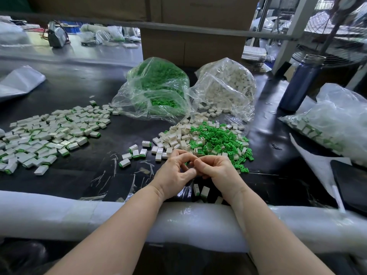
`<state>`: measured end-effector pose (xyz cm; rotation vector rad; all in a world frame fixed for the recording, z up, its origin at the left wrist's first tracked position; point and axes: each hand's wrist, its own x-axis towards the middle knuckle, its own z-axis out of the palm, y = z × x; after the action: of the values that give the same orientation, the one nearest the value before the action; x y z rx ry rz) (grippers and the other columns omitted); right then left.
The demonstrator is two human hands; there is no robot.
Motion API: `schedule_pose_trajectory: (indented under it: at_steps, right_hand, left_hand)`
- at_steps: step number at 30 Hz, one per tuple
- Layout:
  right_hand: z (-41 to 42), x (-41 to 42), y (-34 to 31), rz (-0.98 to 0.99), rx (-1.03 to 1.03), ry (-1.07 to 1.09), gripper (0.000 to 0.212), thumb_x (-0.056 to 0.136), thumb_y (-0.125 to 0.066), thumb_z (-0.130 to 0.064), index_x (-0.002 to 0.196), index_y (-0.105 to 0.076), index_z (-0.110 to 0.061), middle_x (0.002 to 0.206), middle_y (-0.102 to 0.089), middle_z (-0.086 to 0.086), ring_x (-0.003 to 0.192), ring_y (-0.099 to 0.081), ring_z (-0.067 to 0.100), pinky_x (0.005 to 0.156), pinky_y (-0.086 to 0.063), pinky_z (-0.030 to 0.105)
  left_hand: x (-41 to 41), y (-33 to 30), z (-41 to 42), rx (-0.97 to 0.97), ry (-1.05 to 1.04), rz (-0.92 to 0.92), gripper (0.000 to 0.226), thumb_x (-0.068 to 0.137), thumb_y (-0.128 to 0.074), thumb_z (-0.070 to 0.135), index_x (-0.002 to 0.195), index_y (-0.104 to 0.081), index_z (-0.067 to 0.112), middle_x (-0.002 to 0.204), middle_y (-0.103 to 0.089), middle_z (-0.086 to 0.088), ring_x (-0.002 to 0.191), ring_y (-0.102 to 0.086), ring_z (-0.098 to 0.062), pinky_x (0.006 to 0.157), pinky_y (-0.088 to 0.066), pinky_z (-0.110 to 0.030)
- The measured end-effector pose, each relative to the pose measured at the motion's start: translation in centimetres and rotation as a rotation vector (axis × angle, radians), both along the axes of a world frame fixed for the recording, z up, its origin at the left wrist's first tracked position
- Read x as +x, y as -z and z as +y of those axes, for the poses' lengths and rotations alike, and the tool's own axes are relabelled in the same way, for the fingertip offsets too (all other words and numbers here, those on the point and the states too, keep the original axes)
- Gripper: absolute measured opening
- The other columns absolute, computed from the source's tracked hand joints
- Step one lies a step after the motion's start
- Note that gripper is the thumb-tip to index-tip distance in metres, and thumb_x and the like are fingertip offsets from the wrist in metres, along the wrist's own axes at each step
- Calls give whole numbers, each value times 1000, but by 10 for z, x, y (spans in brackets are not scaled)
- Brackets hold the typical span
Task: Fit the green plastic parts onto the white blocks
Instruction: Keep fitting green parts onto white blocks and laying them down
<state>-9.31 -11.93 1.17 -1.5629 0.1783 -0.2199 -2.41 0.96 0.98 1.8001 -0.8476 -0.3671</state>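
My left hand [175, 172] and my right hand [217, 167] meet fingertip to fingertip just above the black table, in front of the loose piles. Both have curled fingers. Whatever they pinch is hidden between the fingers. Behind them lies a heap of loose green plastic parts [220, 139] mixed with bare white blocks [174, 137]. A wide spread of fitted white blocks with green edges [49, 135] covers the left of the table. A few fitted blocks [200, 190] lie under my wrists.
A clear bag of green parts [158, 86] and a clear bag of white blocks [226, 84] stand behind the piles. A blue bottle [299, 84] stands at the right, next to another filled bag [333, 124]. A dark phone [351, 181] lies nearby. White foam padding [79, 213] lines the near edge.
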Motion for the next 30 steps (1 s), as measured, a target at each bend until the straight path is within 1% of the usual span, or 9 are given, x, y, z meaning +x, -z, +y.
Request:
schedule_pose_trajectory:
  at_steps: [4,7,12,16,18,20,24,27,30]
  right_hand:
    - [1,1,2,-5,1,-8,13,89,-59,-10,81,-69,-12,66,-66,0,64,-61,11,60,-49,19]
    - [2,3,4,8,-135,-13,16,92,-55,-15,80,-66,-17,73,-62,2,69,-56,12,62,-46,18]
    - [1,4,6,0,-216,-37,16,96,-49,-17,82,-58,-15,68,-54,3,62,-49,9,62,-44,23]
    - [2,4,5,-16,-218,-35,15,95,-50,-17,86,-62,-15,67,-56,0,60,-51,5,61,-45,18]
    - [1,4,5,-4,-237,-33,21,94,-51,-20,87,-65,-6,69,-59,3,61,-52,6,61,-45,18]
    - [-1,4,5,3,-207,-40,25,94,-52,-19,91,-67,1,74,-61,9,62,-53,7,59,-45,17]
    - [-1,2,5,-14,-108,-47,15,93,-54,-13,87,-67,-9,75,-60,11,63,-54,9,57,-45,14]
    - [-2,2,4,-20,-37,-64,15,91,-54,-9,87,-68,-10,71,-63,4,61,-57,6,56,-45,13]
    - [-2,1,2,-20,45,-87,14,90,-54,-7,91,-68,-6,70,-68,-2,63,-62,5,59,-49,14]
  left_hand:
    - [0,0,0,-24,-10,-3,26,85,-59,3,86,-61,29,106,-45,2,72,-46,-7,72,-43,-8]
    - [1,1,-1,-20,-21,-19,25,85,-61,5,86,-60,30,108,-45,-1,73,-45,-11,73,-44,-11]
    - [1,2,-1,-44,-17,-3,30,86,-60,4,85,-59,34,111,-44,-2,72,-47,-8,71,-44,-7]
    - [0,1,-1,-63,-41,-5,25,85,-62,5,86,-61,29,112,-45,-5,75,-48,-8,71,-42,-6]
    - [-1,0,-1,-82,-49,0,20,85,-63,4,87,-62,24,111,-44,-4,75,-48,-6,71,-42,-6]
    - [-2,-1,-1,-76,-43,-6,17,85,-63,3,89,-63,20,110,-43,-4,76,-49,-5,72,-42,-6]
    - [-3,-3,-2,-30,-14,-39,14,85,-63,6,92,-63,19,109,-44,-6,80,-50,-14,77,-46,-13]
    - [-4,-4,-2,-8,-6,-39,12,86,-62,8,92,-63,18,104,-44,-1,82,-50,-16,82,-47,-19]
    - [-4,-4,-2,4,0,-56,13,86,-62,9,90,-60,21,102,-43,0,82,-49,-15,82,-45,-15]
